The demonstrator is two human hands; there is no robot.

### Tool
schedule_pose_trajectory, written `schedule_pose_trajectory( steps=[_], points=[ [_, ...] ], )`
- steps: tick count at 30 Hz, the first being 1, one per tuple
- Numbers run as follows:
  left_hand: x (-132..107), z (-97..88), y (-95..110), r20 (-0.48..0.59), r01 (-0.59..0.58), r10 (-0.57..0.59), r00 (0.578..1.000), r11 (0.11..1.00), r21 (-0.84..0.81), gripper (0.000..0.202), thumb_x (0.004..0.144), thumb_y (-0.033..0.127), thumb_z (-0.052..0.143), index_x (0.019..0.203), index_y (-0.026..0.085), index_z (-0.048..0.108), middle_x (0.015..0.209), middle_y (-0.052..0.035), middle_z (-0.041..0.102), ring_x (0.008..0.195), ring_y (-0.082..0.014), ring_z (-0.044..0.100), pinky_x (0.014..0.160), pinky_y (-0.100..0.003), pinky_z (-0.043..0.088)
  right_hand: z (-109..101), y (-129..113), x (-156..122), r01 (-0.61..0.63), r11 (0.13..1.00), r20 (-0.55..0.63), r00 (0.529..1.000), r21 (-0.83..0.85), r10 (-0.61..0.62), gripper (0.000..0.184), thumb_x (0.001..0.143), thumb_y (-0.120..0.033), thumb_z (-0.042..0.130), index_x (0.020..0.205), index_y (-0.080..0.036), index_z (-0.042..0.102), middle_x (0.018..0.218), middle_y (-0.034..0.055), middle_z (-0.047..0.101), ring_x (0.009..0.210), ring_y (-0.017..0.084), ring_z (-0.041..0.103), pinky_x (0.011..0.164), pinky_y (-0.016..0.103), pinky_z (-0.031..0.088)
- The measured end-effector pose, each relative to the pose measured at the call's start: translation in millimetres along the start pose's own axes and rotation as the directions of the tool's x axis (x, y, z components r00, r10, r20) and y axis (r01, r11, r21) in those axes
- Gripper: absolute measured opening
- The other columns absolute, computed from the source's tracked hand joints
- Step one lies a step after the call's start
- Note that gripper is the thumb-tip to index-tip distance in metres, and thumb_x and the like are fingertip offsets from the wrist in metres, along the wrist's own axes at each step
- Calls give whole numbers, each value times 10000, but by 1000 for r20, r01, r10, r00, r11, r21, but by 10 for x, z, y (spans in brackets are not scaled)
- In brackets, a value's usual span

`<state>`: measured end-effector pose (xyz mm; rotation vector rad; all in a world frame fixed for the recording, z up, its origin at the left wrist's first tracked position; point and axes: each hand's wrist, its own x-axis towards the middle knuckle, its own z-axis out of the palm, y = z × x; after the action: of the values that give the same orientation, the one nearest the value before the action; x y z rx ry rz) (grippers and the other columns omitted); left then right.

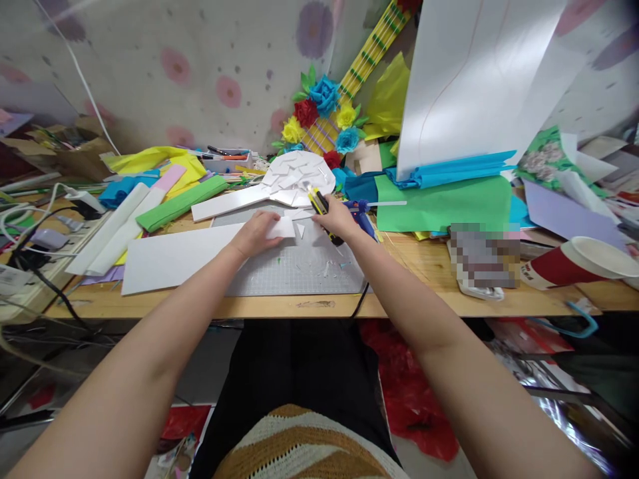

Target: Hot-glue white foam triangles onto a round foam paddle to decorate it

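Note:
My left hand (257, 233) is closed on the end of a white foam board strip (184, 258), which lies along the front left of the table. My right hand (338, 219) grips a yellow and black utility knife (319, 201), blade end pointing up and away. Small white offcuts (300, 230) lie between the hands on a grey cutting mat (299, 273). Just beyond, a round white board piece (312, 166) carries several loose white scraps, and another white strip (229, 201) reaches left from it. A blue glue gun (360, 211) rests beside my right hand, partly hidden.
Rolled crepe paper (182, 203) and a power strip (30, 283) crowd the left. A paper-flower guitar (322, 133) leans at the back beside a tall white board (474, 80). Green sheets (444, 203), a blurred phone-like object (482, 259) and a paper cup (574, 263) occupy the right.

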<state>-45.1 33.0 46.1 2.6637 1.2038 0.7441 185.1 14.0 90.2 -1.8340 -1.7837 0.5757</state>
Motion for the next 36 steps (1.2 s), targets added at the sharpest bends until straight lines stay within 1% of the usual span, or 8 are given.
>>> schedule_pose_trajectory(
  steps=[3, 6, 8, 11, 17, 23, 30, 36],
  points=[
    [24, 94, 123, 86, -49, 52, 995, 998, -35, 493, 763, 298, 693, 1211, 189, 517, 1218, -119, 619, 1174, -252, 549, 1024, -393, 427, -2, -95, 31, -30, 981, -157, 988, -194, -1, 476, 870, -280, 562, 1309, -138, 445, 1227, 177, 618, 1122, 309, 591, 909, 419, 452],
    [31, 152, 255, 165, -62, 71, 984, 996, -63, 710, 757, 376, 714, 1366, 172, 413, 1368, -152, 540, 1244, -266, 519, 1056, -411, 403, 6, -129, 26, 3, 963, -151, 987, -271, -46, 479, 892, -303, 541, 1329, -130, 445, 1291, 185, 584, 1172, 308, 563, 922, 409, 443],
    [-8, 153, 271, 171, -39, 44, 984, 999, -37, 793, 732, 418, 735, 1399, 164, 390, 1424, -165, 492, 1296, -279, 477, 1093, -425, 367, -1, -117, -19, 33, 950, -111, 991, -311, -71, 447, 913, -329, 511, 1315, -137, 477, 1322, 177, 567, 1183, 297, 557, 919, 392, 446],
    [-127, 123, 205, 152, 37, -43, 988, 998, 42, 638, 780, 436, 673, 1326, 156, 498, 1412, -158, 507, 1319, -285, 453, 1118, -433, 336, -22, -103, -140, 63, 921, 44, 998, -384, -50, 426, 944, -379, 444, 1313, -178, 509, 1260, 156, 621, 1128, 296, 593, 890, 392, 455],
    [-342, 52, 62, 93, 108, -117, 989, 990, 93, 446, 857, 444, 538, 1208, 185, 626, 1325, -115, 592, 1242, -265, 519, 1081, -422, 389, 25, -238, -323, 278, 846, 331, 935, -455, -128, 494, 938, -346, 442, 1425, -262, 427, 1280, 121, 636, 1126, 303, 608, 865, 394, 453],
    [-414, -59, -60, 109, 217, -234, 966, 965, 149, 454, 854, 457, 535, 1199, 193, 664, 1340, -104, 587, 1249, -279, 515, 1083, -424, 396, 150, -371, -240, 339, 802, 380, 912, -491, -153, 469, 921, -319, 442, 1387, -293, 489, 1352, 83, 594, 1159, 279, 592, 855, 356, 455],
    [-420, -62, -45, 130, 272, -291, 948, 952, 142, 438, 872, 436, 534, 1236, 224, 653, 1383, -68, 553, 1297, -255, 478, 1111, -375, 375, 305, -512, -110, 405, 734, 416, 891, -545, -182, 462, 945, -305, 381, 1393, -265, 488, 1272, 132, 639, 1109, 289, 621, 821, 363, 459],
    [-417, -48, -60, 113, 340, -351, 929, 934, 106, 437, 835, 461, 583, 1203, 243, 674, 1364, -50, 566, 1279, -246, 494, 1111, -356, 375, 213, -472, -162, 427, 716, 462, 871, -552, -164, 493, 943, -301, 406, 1433, -270, 442, 1340, 129, 595, 1150, 296, 600, 818, 352, 452]
  ],
)
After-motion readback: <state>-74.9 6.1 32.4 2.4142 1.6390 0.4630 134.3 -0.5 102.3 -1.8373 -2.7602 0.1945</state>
